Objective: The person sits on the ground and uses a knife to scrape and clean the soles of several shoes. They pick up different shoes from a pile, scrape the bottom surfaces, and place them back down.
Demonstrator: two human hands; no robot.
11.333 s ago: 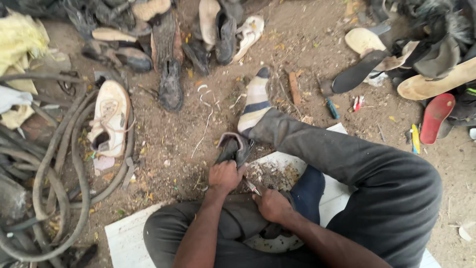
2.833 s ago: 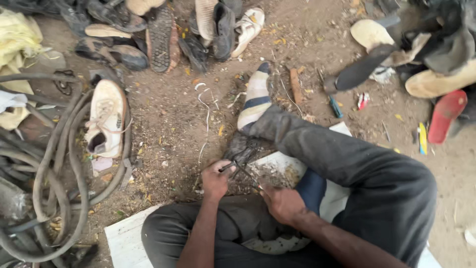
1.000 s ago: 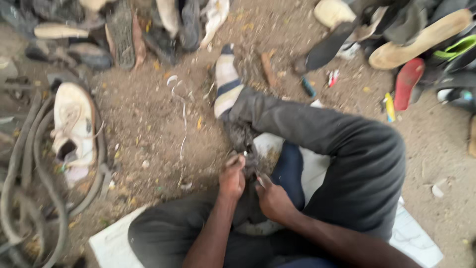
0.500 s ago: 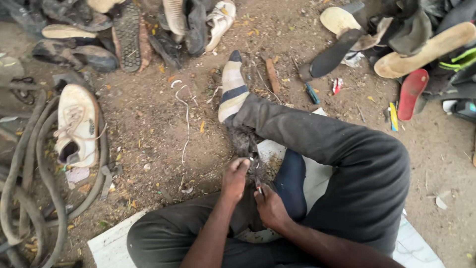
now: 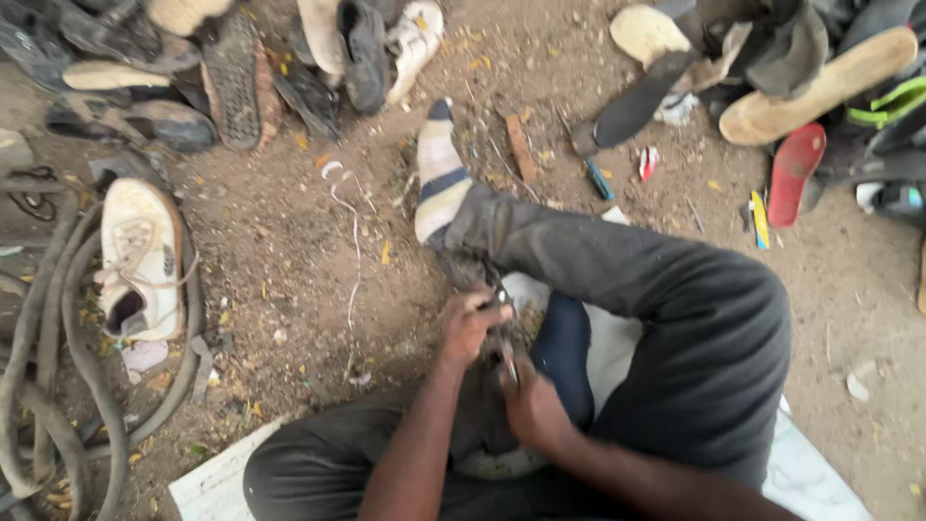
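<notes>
Now: a dark shoe in the lap

Left hand (image 5: 470, 326) has its fingers curled tight on the dark shoe (image 5: 482, 405) between the knees. Right hand (image 5: 532, 405), just beside, pinches a thin tool (image 5: 507, 359) against it. Likely trimming or stitching; steady grip needed.

Hands: the left hand (image 5: 470, 323) and right hand (image 5: 529, 405) met over a shoe (image 5: 482, 386) in the lap, between the legs.
Foot: the socked foot (image 5: 439, 174) stretched ahead on the dirt.
Left: a sneaker (image 5: 140, 256) lay among hoses (image 5: 58, 386).
Ahead: a row of shoes (image 5: 289, 58).
Right: sandals (image 5: 796, 169) and soles (image 5: 820, 87).
Under: a board (image 5: 212, 478).
</notes>
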